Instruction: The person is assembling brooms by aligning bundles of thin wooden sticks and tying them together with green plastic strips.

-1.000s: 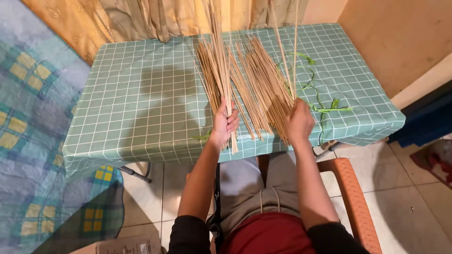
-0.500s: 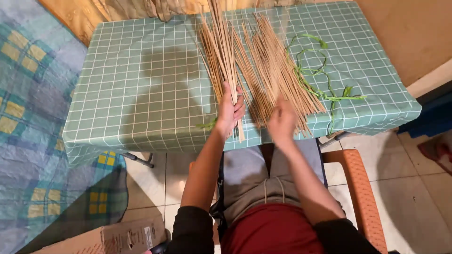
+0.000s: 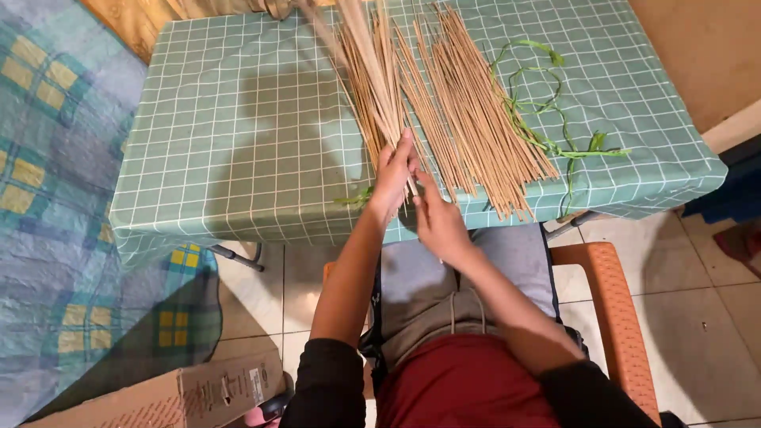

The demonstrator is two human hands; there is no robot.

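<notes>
My left hand (image 3: 394, 176) grips the near ends of a bundle of thin tan sticks (image 3: 372, 71) that rises tilted toward the table's far edge. Right beside it, my right hand (image 3: 438, 223) touches the same bundle's lower ends at the table's front edge. A larger fan of loose tan sticks (image 3: 476, 119) lies flat on the table (image 3: 238, 143), which is covered by a green checked cloth. Long green leaf strips (image 3: 547, 127) curl to the right of the loose sticks. A small green scrap (image 3: 353, 198) lies left of my left hand.
I sit on an orange plastic chair (image 3: 606, 309) pulled up to the table. A blue and yellow checked mat (image 3: 55, 238) covers the floor at left, with a cardboard box (image 3: 174, 396) at the bottom left. White floor tiles show on the right.
My right hand has left the loose sticks and moved left to join my left hand at the bundle. The view has tipped down and closer to the table.
</notes>
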